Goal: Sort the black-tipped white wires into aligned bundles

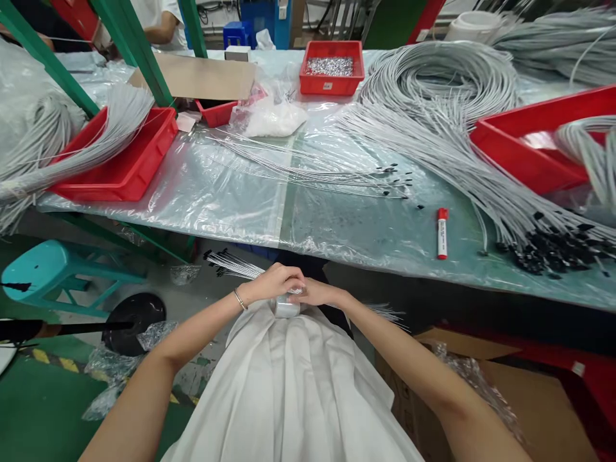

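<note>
A bundle of thin grey cables with black ends lies across my lap at the table's front edge. My left hand is closed round it, its fingertips curled toward the right hand. My right hand is closed at the same spot, fingers against the bundle; their exact grip is partly hidden. The bundle's far wire ends stick out beyond my right forearm. Just below the fingers, against the white clothing, is what looks like a roll of clear tape.
On the plastic-covered table lie loose cables, a red marker and a large cable coil. Red bins stand left, right and at the back. A turquoise stool is lower left; a person sits behind.
</note>
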`<action>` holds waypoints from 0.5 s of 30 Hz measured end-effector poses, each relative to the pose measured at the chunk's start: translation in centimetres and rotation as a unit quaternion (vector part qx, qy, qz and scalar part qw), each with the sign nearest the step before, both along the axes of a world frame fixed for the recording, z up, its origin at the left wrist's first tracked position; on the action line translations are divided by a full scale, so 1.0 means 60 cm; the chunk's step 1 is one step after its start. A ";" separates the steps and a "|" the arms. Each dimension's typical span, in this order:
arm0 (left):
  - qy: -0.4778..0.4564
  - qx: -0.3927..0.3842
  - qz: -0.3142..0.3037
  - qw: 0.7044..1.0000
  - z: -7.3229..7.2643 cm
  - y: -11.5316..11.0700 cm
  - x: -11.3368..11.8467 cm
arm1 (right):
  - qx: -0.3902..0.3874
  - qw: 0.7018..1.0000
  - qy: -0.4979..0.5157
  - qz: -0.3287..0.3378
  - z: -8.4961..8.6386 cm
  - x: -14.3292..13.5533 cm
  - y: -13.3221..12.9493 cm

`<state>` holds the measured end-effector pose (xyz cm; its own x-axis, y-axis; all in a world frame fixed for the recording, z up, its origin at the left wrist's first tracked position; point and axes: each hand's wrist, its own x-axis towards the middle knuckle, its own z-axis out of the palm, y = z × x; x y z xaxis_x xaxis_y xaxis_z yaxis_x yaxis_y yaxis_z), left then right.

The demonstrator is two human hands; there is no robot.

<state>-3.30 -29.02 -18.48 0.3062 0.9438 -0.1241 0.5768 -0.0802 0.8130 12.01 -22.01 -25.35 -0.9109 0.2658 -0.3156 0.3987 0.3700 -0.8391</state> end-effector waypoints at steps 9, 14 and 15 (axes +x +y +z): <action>-0.087 -0.099 -0.078 0.988 0.004 0.015 0.022 | 0.058 0.997 0.022 0.038 0.008 0.026 -0.030; 0.004 -0.163 -0.006 0.987 -0.028 0.032 0.000 | 0.116 0.991 -0.031 0.058 0.028 0.040 -0.051; 0.010 -0.179 -0.009 0.984 -0.037 0.029 -0.005 | 0.125 0.989 -0.037 0.066 0.034 0.044 -0.058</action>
<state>-3.58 -27.26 -20.71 0.3172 0.8326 -0.4541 0.5937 0.1991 0.7797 14.64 -25.47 -23.32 -0.9196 0.2239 -0.3228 0.3903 0.6151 -0.6850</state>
